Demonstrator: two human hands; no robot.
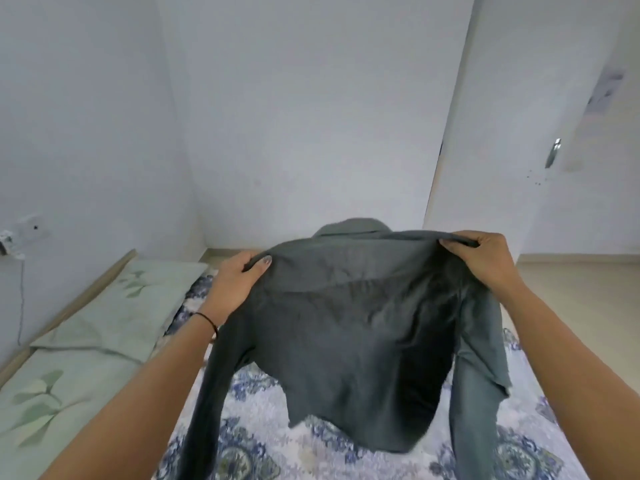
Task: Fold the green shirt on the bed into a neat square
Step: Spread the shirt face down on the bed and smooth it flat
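**A:** Where do we have the green shirt point(346, 323) just now?

**B:** Up in the air over the bed point(263, 438), its back panel towards us and the collar point(353, 226) flopped away at the top. Our left hand point(237, 284) pinches one shoulder, thumb on the near face. Our right hand point(485, 258) grasps the other shoulder with curled fingers. Neither hand is free.

**A:** How do we expect it to handle?

**B:** Light and quite limp, we judge. The cloth sags between our hands, and the left-side sleeve point(211, 393) and right-side sleeve point(474, 427) hang straight down. The hem point(374, 441) hangs low over the patterned cover, but we cannot tell whether it touches. Cloth this soft will not keep a fold by itself, so each fold should be laid flat and smoothed.

**A:** Slippery? Fragile?

**B:** It looks like a matte woven fabric, so probably neither, and a light pinch seems enough. The front is hidden from us.

**A:** Then where do we take hold?

**B:** The shoulders suit lowering it flat, away from the leaf-print pillow point(104, 306). After that we would take each sleeve near its shoulder and its end, then the hem at both corners.
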